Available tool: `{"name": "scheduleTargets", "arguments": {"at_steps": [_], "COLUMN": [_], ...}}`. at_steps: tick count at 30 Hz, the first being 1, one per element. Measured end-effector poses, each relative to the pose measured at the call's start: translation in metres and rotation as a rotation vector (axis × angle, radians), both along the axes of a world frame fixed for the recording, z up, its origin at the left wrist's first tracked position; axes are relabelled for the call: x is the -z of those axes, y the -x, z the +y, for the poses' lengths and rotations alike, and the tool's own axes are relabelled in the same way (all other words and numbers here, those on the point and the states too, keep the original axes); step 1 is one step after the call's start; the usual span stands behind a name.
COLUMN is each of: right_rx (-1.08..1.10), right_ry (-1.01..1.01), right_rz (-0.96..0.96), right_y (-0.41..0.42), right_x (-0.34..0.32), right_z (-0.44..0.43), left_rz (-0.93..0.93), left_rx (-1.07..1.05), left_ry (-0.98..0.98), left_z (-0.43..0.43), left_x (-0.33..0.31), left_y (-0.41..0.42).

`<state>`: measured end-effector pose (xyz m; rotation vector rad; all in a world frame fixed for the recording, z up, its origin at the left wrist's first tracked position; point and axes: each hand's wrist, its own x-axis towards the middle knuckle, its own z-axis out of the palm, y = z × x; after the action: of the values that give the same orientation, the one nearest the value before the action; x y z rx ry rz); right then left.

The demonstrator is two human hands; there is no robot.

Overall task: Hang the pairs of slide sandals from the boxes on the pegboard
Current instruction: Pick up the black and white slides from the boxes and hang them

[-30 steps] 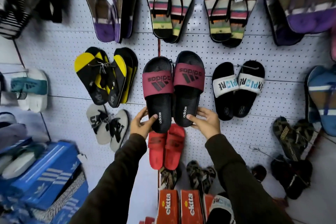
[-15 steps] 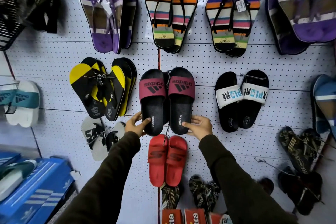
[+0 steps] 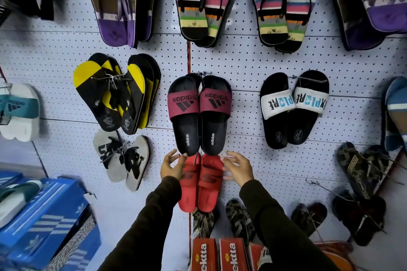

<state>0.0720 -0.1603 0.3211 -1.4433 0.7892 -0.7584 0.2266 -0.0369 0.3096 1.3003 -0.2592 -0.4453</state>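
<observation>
A pair of black slide sandals with maroon adidas straps (image 3: pixel 199 114) hangs heel-down from a hook in the middle of the white pegboard (image 3: pixel 242 61). My left hand (image 3: pixel 171 164) is just below the left heel, fingers spread, its fingertips close to or barely touching the sole. To the right of the right heel and slightly lower, my right hand (image 3: pixel 239 168) is open and apart from the pair. Both hands hover in front of a red pair of slides (image 3: pixel 198 185) hanging lower down.
Blue adidas boxes (image 3: pixel 46 222) holding slides stand at the lower left. Red ekita boxes (image 3: pixel 215 255) stand below my arms. Yellow-black flip-flops (image 3: pixel 114 92), a black-white slide pair (image 3: pixel 294 106), grey sandals (image 3: pixel 123 158) and striped pairs surround the hung pair. A bare hook (image 3: pixel 326 189) juts out at the right.
Both hands have let go of the black and maroon pair and dropped below its heels. The pair now hangs on its own from the hook.
</observation>
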Motion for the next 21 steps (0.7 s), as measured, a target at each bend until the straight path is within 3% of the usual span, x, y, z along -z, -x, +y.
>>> {"name": "scheduleTargets", "arguments": {"at_steps": [8, 17, 21], "right_rx": [0.061, 0.31, 0.245], "right_ry": [-0.093, -0.234, -0.403], "right_rz": [0.236, 0.652, 0.906], "right_y": [0.069, 0.205, 0.267], "right_x": [0.094, 0.202, 0.304], "right_z": [-0.011, -0.01, -0.022], "left_rz": [0.177, -0.009, 0.049], "left_rx": [0.132, 0.479, 0.644], "left_ry": [-0.293, -0.715, -0.857], "left_z": [-0.01, -0.012, -0.02], "left_x": [0.108, 0.2, 0.229], "left_y": [0.066, 0.18, 0.22]}}
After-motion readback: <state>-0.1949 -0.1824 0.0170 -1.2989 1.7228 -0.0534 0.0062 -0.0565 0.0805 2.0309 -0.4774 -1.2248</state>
